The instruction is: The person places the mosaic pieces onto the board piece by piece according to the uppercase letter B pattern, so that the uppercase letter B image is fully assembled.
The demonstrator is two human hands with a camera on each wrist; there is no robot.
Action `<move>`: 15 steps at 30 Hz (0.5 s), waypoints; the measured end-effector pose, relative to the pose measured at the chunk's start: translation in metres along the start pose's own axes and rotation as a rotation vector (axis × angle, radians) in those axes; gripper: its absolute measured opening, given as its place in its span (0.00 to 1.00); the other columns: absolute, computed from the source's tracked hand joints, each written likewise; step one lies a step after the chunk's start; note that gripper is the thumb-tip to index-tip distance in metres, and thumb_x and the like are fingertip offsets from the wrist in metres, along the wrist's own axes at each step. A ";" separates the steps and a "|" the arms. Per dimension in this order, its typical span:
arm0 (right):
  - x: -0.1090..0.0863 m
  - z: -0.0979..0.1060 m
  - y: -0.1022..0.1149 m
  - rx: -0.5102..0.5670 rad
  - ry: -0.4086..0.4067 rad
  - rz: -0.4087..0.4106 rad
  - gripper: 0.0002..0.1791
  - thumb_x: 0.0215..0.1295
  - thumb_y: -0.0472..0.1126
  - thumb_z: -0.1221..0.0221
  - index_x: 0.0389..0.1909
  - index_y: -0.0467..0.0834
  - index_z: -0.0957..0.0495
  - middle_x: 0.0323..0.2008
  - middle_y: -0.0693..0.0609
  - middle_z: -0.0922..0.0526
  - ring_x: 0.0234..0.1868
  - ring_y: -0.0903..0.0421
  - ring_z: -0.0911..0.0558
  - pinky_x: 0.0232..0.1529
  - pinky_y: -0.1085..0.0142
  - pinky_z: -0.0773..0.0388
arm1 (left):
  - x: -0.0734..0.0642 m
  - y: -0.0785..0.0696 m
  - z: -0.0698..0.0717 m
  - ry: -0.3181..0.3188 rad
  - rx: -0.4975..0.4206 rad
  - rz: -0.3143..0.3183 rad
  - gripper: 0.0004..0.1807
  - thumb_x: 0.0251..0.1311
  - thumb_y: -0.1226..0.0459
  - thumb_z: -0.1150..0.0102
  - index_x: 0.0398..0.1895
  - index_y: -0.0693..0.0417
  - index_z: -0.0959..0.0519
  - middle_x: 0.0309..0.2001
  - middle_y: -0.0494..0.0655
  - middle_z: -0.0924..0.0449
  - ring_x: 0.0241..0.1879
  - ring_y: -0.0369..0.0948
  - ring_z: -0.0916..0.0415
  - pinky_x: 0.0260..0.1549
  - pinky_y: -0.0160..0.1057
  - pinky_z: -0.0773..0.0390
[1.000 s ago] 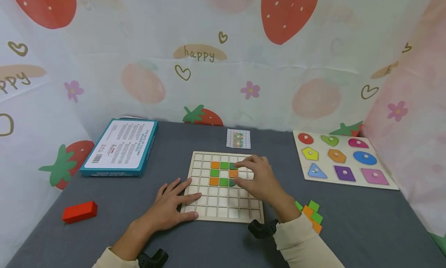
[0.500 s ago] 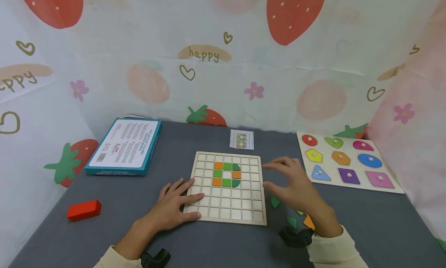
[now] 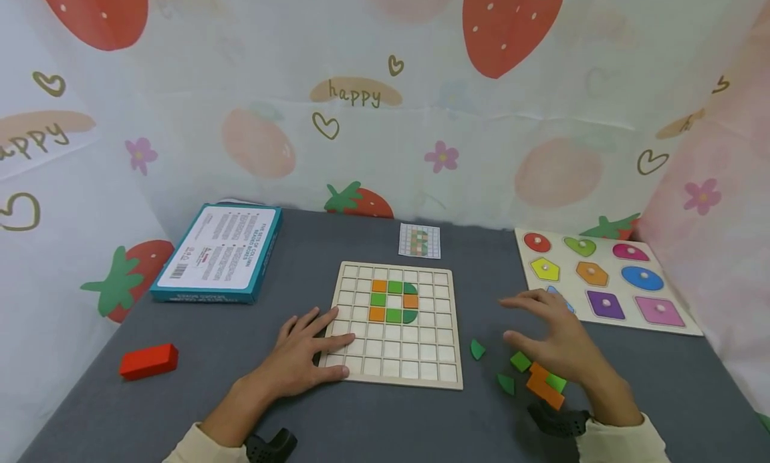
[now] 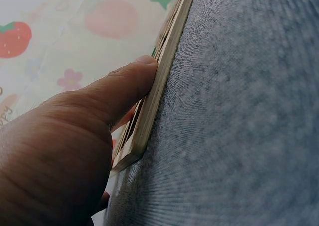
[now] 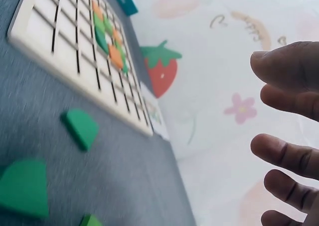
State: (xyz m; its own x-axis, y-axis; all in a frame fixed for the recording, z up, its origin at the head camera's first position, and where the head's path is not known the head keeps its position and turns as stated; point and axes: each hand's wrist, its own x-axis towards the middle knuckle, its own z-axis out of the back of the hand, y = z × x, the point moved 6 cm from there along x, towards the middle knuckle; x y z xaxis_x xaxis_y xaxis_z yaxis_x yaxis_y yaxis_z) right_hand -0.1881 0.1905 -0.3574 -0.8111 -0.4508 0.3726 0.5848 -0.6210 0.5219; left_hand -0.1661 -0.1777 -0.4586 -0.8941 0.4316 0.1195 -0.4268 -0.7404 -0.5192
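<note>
A wooden grid board [image 3: 397, 363] lies mid-table in the head view, with orange, light green and dark green tiles set in a ring around one bare cell. My left hand [image 3: 303, 353] rests spread on its left edge, thumb and fingers straight. In the left wrist view the thumb [image 4: 124, 86] presses on the board's rim [image 4: 154, 101]. My right hand [image 3: 556, 333] hovers right of the board, above the loose tiles, thumb and fingers apart and holding nothing. Under and beside it lie orange tiles [image 3: 546, 391], a light green tile [image 3: 520, 361] and two dark green quarter-round tiles [image 3: 506, 383].
A small printed pattern card [image 3: 419, 241] lies behind the board. At the back right is a knobbed shape puzzle [image 3: 619, 286]. A blue-edged box [image 3: 216, 249] stands back left, and a red block [image 3: 149, 362] lies at the left. A strawberry-print cloth hangs behind.
My right hand has let go at the dark green tile on the board and moved right, over the loose tiles. The left hand stays on the board; the head view has shifted slightly.
</note>
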 end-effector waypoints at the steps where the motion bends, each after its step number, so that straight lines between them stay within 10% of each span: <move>1: -0.002 0.001 -0.003 -0.001 0.005 -0.012 0.23 0.56 0.39 0.30 0.54 0.45 0.19 0.50 0.49 0.24 0.52 0.47 0.31 0.48 0.39 0.34 | 0.000 0.000 0.000 0.003 0.001 0.003 0.33 0.56 0.38 0.40 0.64 0.38 0.24 0.73 0.51 0.46 0.71 0.60 0.56 0.61 0.67 0.61; 15: -0.028 -0.010 -0.052 -0.008 0.146 -0.191 0.22 0.59 0.43 0.31 0.54 0.41 0.20 0.51 0.43 0.24 0.52 0.39 0.30 0.49 0.34 0.34 | -0.001 0.000 -0.001 0.001 0.000 -0.001 0.32 0.57 0.38 0.42 0.64 0.38 0.24 0.73 0.52 0.45 0.71 0.61 0.55 0.60 0.69 0.60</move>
State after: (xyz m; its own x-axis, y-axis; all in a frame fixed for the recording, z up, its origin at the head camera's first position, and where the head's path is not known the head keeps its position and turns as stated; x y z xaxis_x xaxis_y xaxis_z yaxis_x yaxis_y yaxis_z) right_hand -0.1957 0.2293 -0.4025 -0.8980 -0.4128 0.1524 0.4218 -0.7087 0.5655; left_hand -0.1654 -0.1774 -0.4592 -0.8934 0.4329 0.1196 -0.4281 -0.7401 -0.5187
